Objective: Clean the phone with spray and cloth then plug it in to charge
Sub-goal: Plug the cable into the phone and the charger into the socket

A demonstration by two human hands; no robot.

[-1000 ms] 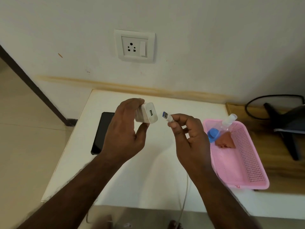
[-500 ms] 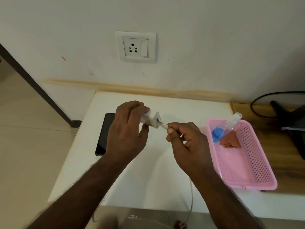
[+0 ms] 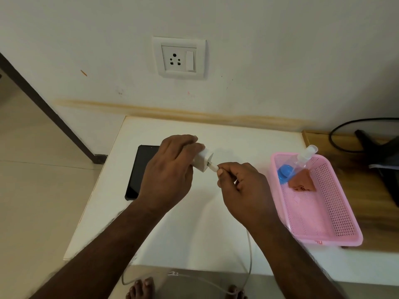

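Cable plug now seated in charger; left hand grips charger, right hand pinches plug.

gap closed | my right hand has pushed the cable plug into the charger my left hand grips | centre of frame

Single head cam, wide-angle, looks fwd & down from close above white table; wall socket straight ahead, bare feet at bottom edge.
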